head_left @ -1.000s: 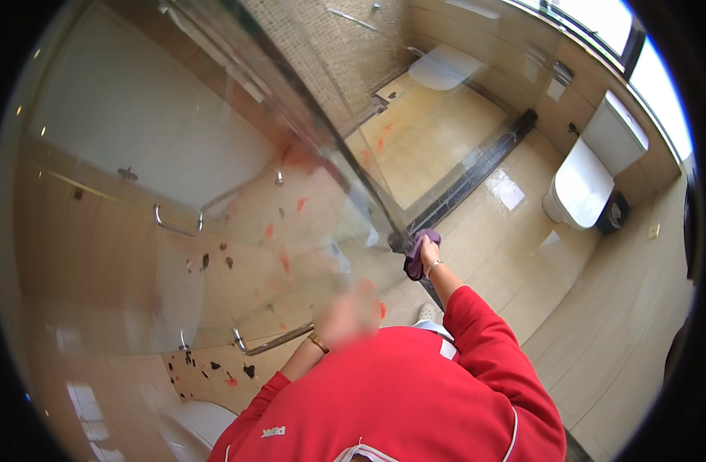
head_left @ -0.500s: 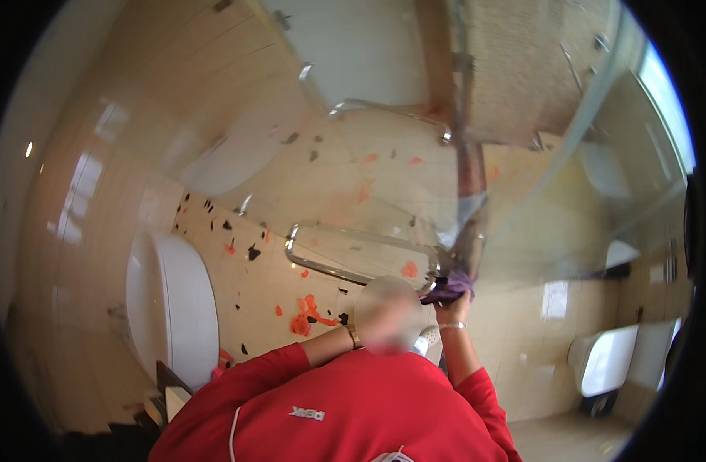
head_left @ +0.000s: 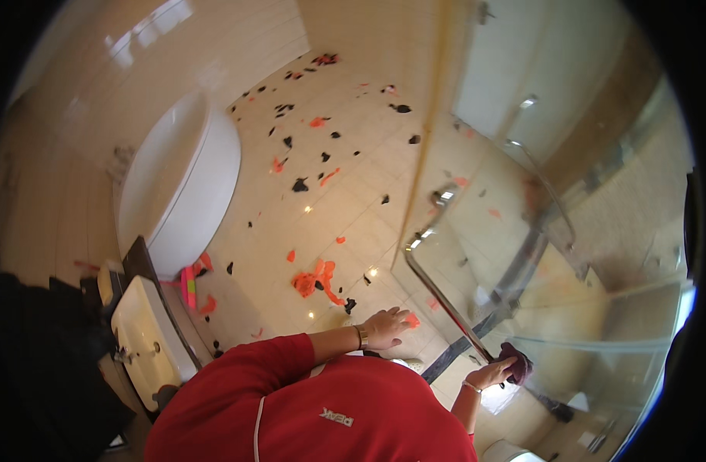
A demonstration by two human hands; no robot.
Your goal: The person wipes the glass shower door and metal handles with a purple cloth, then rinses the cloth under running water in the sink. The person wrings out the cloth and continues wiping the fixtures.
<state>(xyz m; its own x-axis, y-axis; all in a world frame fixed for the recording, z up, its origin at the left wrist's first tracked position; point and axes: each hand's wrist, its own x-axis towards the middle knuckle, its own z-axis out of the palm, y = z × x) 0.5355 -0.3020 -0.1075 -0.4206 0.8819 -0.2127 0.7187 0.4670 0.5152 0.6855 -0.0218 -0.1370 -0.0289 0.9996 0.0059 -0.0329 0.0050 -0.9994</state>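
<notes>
My right hand [head_left: 489,375] grips a dark purple cloth [head_left: 517,365] at the lower end of a long metal handle [head_left: 447,306]. That handle is fixed to a clear glass shower door [head_left: 476,254]. In front of my chest, my left hand [head_left: 384,328] hangs with its fingers apart and nothing in it. A small orange scrap [head_left: 412,320] shows just past its fingertips; whether the two touch, I cannot tell.
Orange and black scraps lie scattered over the tiled floor [head_left: 353,185], with a larger orange clump [head_left: 314,281] left of my left hand. A white bathtub [head_left: 202,185] stands at the left, and a white washbasin [head_left: 152,339] nearer me. A dark threshold strip [head_left: 454,350] crosses the floor.
My view has turned, and the bathtub and scraps sit higher in it. The handle now slants down to the right, my right hand with the cloth still at its end. My left hand now shows spread fingers.
</notes>
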